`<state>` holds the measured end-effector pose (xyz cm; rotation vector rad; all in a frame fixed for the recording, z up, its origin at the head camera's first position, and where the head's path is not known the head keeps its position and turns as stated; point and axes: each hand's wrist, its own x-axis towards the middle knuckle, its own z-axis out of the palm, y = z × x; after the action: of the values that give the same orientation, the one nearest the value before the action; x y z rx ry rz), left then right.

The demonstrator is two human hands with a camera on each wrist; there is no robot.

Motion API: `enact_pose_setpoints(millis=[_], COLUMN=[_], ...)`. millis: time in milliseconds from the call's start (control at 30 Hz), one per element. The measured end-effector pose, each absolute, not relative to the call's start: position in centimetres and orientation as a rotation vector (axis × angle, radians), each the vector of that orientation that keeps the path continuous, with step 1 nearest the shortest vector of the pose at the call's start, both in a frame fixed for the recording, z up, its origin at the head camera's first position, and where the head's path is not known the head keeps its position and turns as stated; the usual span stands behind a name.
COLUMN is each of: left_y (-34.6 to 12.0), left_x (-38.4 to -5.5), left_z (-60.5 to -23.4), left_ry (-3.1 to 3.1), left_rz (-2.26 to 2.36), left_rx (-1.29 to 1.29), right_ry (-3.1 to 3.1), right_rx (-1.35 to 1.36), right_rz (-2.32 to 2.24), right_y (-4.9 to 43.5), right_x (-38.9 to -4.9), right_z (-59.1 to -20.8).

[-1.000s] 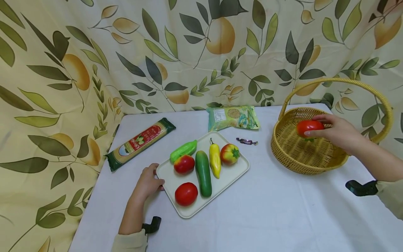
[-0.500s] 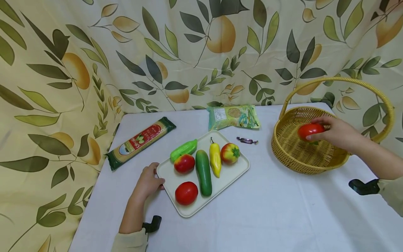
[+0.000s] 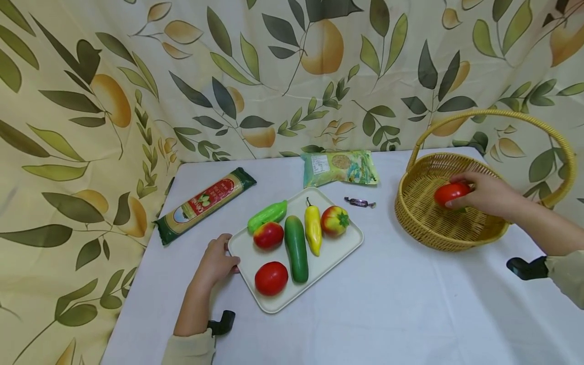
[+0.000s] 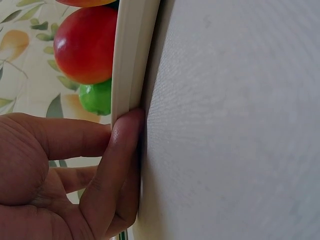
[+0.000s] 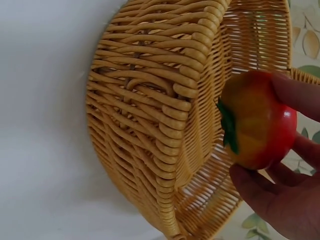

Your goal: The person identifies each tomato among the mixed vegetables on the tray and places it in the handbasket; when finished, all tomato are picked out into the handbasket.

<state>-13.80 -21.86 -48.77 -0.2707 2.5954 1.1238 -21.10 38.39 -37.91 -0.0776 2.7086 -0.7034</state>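
Note:
My right hand holds a red tomato with a green calyx and a yellowish underside, fingers and thumb around it. It hangs inside the round wicker basket, above the woven bottom. At the left, my left hand grips the edge of a white tray, with fingertips against the rim in the left wrist view. On the tray lie a light green pepper, a red-yellow fruit, a red tomato-like fruit, a cucumber, a yellow chili pepper and a red-yellow fruit with a green calyx.
A long green-and-red food packet lies left behind the tray. Behind it to the right rests a green bag, and a wrapped candy lies between tray and basket. The basket's tall handle arches over its opening.
My right hand has lowered the tomato slightly further into the basket. The left hand keeps its hold on the tray, and the head view has shifted a little.

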Motion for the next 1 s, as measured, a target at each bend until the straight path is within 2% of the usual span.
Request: enact_pose_setpoints(millis=[1000], left_y=[-21.7], left_x=[-13.8], left_z=[-48.5], left_ry=[2.588], left_rz=[1.129], left_rx=[-0.274], right_ry=[2.761], right_rx=[-0.238], right_rz=[-0.518], right_y=[39.2], right_x=[-21.1], right_z=[-40.8])
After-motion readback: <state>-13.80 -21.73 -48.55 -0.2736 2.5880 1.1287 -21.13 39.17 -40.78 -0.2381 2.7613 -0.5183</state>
